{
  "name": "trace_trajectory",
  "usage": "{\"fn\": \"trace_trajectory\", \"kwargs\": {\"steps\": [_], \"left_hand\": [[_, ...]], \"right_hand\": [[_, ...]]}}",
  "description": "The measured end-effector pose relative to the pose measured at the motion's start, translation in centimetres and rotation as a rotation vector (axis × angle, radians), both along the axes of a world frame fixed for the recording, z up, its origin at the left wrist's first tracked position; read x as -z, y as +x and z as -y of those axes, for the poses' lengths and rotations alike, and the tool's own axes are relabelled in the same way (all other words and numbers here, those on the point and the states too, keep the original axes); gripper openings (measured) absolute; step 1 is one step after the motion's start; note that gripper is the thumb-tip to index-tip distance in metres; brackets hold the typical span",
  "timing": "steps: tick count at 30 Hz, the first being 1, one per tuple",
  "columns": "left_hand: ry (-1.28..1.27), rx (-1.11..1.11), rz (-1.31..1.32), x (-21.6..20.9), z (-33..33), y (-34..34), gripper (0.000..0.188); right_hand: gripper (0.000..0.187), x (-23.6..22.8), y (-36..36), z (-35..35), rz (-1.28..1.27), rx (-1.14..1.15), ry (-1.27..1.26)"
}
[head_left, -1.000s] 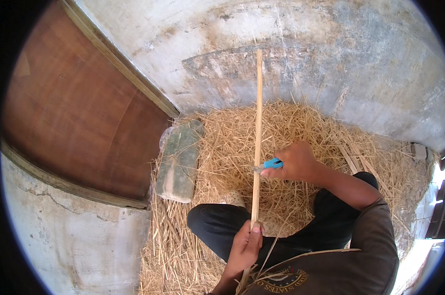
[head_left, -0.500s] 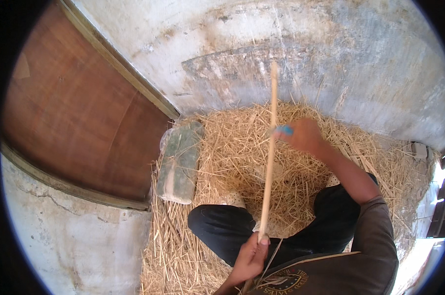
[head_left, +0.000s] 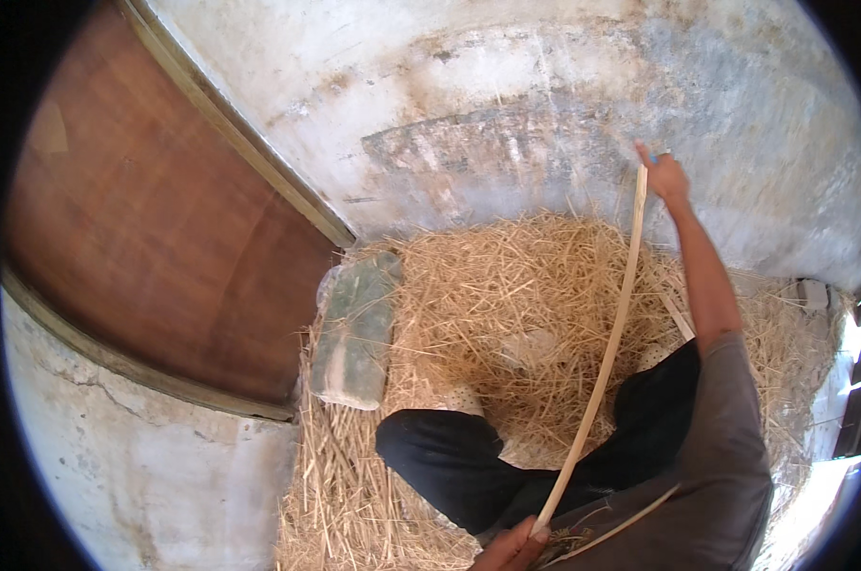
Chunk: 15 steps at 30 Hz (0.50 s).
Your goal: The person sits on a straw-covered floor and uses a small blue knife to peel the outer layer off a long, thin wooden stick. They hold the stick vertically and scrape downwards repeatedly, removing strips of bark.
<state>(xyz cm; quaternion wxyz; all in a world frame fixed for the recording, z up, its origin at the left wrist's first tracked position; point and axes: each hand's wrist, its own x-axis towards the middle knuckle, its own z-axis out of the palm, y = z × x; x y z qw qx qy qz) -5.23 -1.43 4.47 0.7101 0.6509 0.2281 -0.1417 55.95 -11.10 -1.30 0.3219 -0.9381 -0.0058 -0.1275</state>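
Note:
A long, pale bamboo strip (head_left: 609, 354) slants up from my lap toward the wall, bowing slightly. My left hand (head_left: 513, 549), at the lower edge, is closed around its near end. My right hand (head_left: 668, 177) is at the strip's far end with the arm stretched out. A small blue tool (head_left: 654, 160) shows in its grip, mostly hidden by the fingers; its blade, if any, cannot be made out. A thinner pale strip (head_left: 630, 521) lies across my shirt near the left hand.
Straw-like shavings (head_left: 507, 285) cover the floor around my crossed legs (head_left: 450, 457). A greenish stone block (head_left: 356, 328) lies to the left, by a brown wooden door panel (head_left: 174, 209). A stained, pale wall (head_left: 507, 95) rises in front.
My right hand has moved up and to the right, from beside the strip's upper part to its far end. The strip now leans rightward, and my left hand is lower.

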Motion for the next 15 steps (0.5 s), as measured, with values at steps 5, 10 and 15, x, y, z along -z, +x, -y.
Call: {"fn": "trace_trajectory", "kwargs": {"steps": [5,10,15], "left_hand": [[-0.095,-0.343,0.023,4.1,-4.0,1.5,0.019],[0.043,-0.327,0.171,2.8,-6.5,7.5,0.022],[0.299,-0.262,0.245,2.8,-5.8,8.9,0.019]], "right_hand": [[0.080,2.5,-9.3,-1.7,-0.039,-0.458,-0.135],[0.063,-1.0,-24.5,-6.4,0.097,-1.082,-0.028],[0.061,-1.2,-29.6,-6.9,0.195,-1.292,-0.214]]}}
